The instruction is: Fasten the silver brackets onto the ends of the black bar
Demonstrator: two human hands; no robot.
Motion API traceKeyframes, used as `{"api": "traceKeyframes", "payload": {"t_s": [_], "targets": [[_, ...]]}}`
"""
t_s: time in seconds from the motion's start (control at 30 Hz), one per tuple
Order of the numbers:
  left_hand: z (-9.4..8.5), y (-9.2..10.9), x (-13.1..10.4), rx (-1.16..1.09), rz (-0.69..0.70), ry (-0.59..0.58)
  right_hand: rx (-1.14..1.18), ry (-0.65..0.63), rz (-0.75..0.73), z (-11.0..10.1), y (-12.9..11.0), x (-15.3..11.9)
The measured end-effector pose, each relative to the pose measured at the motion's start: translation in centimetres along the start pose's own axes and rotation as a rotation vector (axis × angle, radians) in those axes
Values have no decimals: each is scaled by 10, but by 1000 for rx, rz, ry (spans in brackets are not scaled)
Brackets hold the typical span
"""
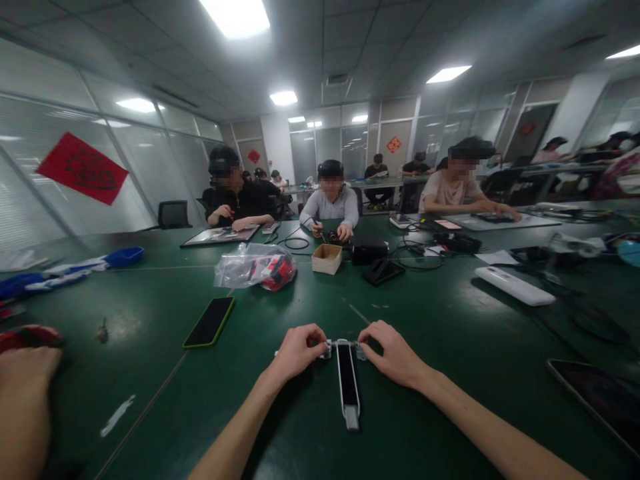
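Note:
A slim white device with a black strip [347, 383] lies lengthwise on the green table [425, 347], straight in front of me. My left hand [299, 350] pinches a small metal piece at the left of its far end. On the right of that end my right hand [393, 351] grips another small piece. Both hands have their fingers curled tight around the device's top end, and the small pieces under the fingertips are mostly hidden.
A black phone in a green case [209, 321] lies left of my hands. Beyond are a clear plastic bag with red parts [256, 266], a small cardboard box [327, 258], black chargers and cables, a white bar [515, 285], and a tablet [597, 395]. Several people work at the far side.

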State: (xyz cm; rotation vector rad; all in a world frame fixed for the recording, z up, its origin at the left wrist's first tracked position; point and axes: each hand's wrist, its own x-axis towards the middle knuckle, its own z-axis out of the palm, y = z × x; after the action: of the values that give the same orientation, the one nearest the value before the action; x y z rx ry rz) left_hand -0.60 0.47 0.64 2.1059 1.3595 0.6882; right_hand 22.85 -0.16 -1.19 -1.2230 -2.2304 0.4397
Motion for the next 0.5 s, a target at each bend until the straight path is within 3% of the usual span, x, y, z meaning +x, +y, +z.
{"api": "traceKeyframes", "payload": {"t_s": [0.5], "targets": [[0, 0, 0, 24, -1, -15, -9, -19, 17, -1, -4, 0]]}}
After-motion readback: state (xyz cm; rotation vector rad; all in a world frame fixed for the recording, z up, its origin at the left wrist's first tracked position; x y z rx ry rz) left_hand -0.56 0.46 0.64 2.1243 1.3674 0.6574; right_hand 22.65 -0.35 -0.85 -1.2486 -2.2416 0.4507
